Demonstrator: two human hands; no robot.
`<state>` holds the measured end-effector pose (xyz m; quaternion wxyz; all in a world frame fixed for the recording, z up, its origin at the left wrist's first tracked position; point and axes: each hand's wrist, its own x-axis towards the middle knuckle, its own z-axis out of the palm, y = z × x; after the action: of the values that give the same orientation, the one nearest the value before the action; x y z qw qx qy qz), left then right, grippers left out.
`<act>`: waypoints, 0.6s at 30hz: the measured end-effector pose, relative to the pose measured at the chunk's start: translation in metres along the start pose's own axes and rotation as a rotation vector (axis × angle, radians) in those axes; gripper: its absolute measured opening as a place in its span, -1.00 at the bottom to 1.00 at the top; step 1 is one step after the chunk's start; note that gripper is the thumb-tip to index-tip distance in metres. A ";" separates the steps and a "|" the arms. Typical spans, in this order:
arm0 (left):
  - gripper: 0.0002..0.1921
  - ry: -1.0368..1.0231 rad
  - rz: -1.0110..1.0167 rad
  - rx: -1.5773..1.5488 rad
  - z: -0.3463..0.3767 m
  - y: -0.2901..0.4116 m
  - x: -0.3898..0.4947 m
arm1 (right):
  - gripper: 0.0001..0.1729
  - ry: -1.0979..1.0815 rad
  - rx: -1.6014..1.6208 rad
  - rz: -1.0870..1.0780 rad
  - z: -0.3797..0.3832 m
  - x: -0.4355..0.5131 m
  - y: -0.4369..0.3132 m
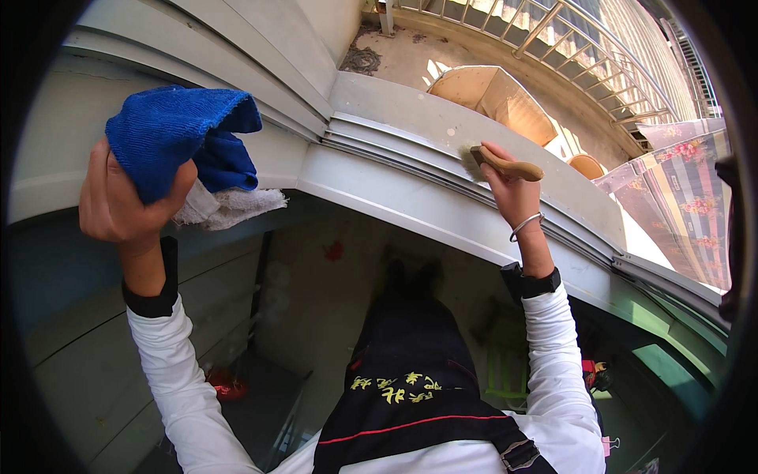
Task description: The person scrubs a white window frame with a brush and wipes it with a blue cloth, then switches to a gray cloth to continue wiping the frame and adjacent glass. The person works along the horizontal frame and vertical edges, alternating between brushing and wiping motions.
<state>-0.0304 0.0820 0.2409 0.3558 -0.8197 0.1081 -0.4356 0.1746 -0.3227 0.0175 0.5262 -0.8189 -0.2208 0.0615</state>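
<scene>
My left hand grips a blue microfibre cloth bunched above the fist. A greyish-white terry cloth hangs just below the blue one, partly covered by it; I cannot tell whether the same hand holds it. Between the fingers of my right hand is a flat brush with a wooden handle. Its pale bristles are at the metal sliding-window track, with the tips pointing left. The white window sill runs below the track, on the near side.
Beyond the outer ledge stands an open cardboard box near a metal railing. Floral fabric hangs at the right. A window frame rises on the left. Below me are a green chair and a red object.
</scene>
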 end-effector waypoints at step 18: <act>-0.48 -0.948 -0.944 -0.438 0.095 0.319 -0.082 | -0.53 0.214 0.121 0.652 -0.142 -0.311 0.013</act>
<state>0.0382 -0.0625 -0.0624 -0.0359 -0.9332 -0.3408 -0.1077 -0.0528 -0.5791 0.0271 0.5467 -0.8155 0.1128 0.1531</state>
